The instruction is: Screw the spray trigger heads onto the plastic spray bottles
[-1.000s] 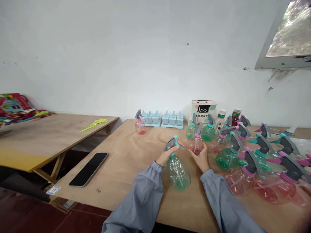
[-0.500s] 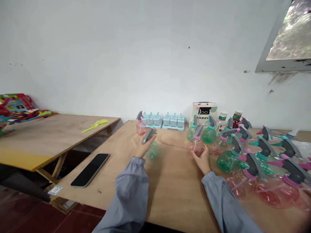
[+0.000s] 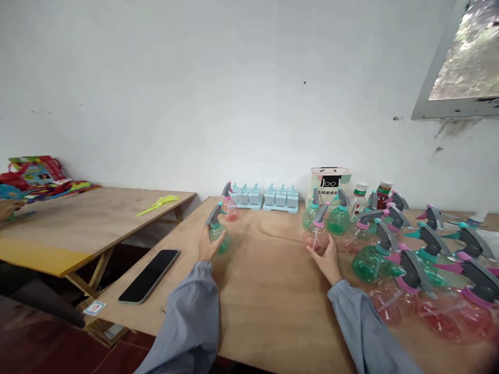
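Note:
My left hand (image 3: 208, 244) is wrapped round the body of a green spray bottle (image 3: 223, 241) with a grey and teal trigger head. This bottle stands upright at the table's left side, just in front of a pink spray bottle (image 3: 231, 210). My right hand (image 3: 326, 259) grips a different pink spray bottle, the clear-pink one (image 3: 315, 240), by its lower body, thumb and fingers on either side. Close behind that one are two green spray bottles (image 3: 338, 222). Several more pink and green ones, among them a dark green bottle (image 3: 366, 266), crowd the right side.
Two pale blue popsicle moulds (image 3: 281, 200) and a printed paper bag (image 3: 327, 182) line the wall. A phone (image 3: 148, 276) lies at the table's left edge. Another wooden table (image 3: 78, 223) on the left bears a yellow-green strip (image 3: 158, 204) and a person's hand (image 3: 5, 209).
My left hand has carried the green spray bottle left and toward me, in front of the pink one. My right hand stays on its pink bottle. The view has shifted slightly.

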